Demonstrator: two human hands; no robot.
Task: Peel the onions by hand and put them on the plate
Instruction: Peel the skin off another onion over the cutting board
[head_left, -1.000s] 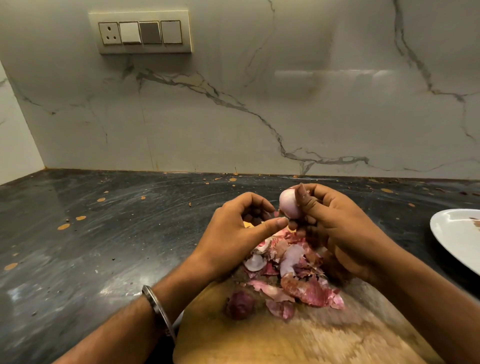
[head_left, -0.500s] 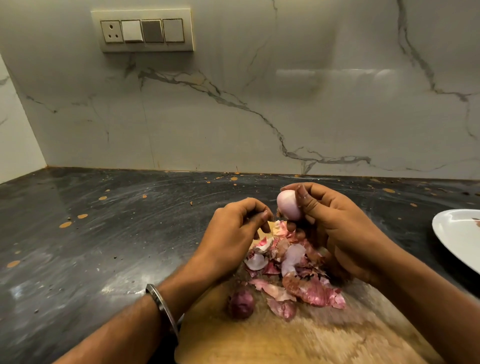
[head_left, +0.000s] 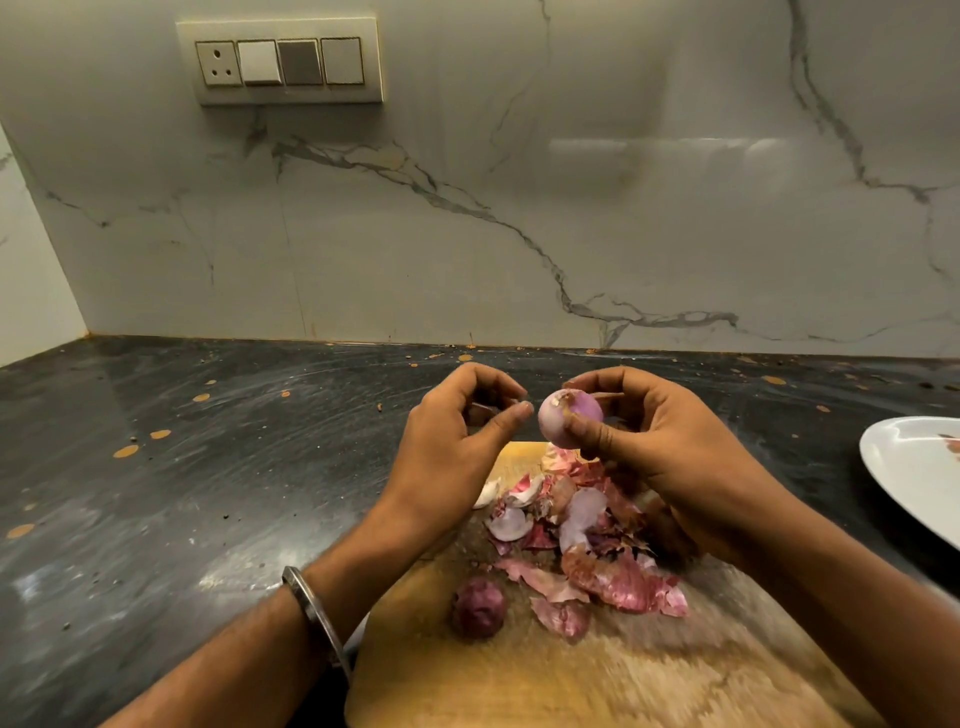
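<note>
Head view shows a small red onion (head_left: 569, 415) held up in the air above the far end of a wooden cutting board (head_left: 597, 675), a little to the right of centre. It is almost fully peeled: the surface is pale pink and smooth, with a small brownish rest of dry skin near its top.

I judge the onion to be light and firm, so it will not crush under normal pressure. The bare surface is probably moist and a bit slippery, and the round shape can roll out of a loose pinch. The best hold seems to be across its middle, thumb on one side and fingers on the other, leaving the top free for picking off the last skin.

The right hand (head_left: 670, 457) grips the onion in this way, with the thumb on the near side and curled fingers behind it. The left hand (head_left: 457, 447) is just beside the onion but apart from it; its thumb and fingers are bent toward each other. Whether a bit of skin is pinched there I cannot tell.

A heap of onion skins (head_left: 587, 530) lies on the board under the hands, and one unpeeled onion (head_left: 478, 608) rests nearer to the person. The white plate (head_left: 904, 483) stands at the right edge, well apart from the hands.
</note>
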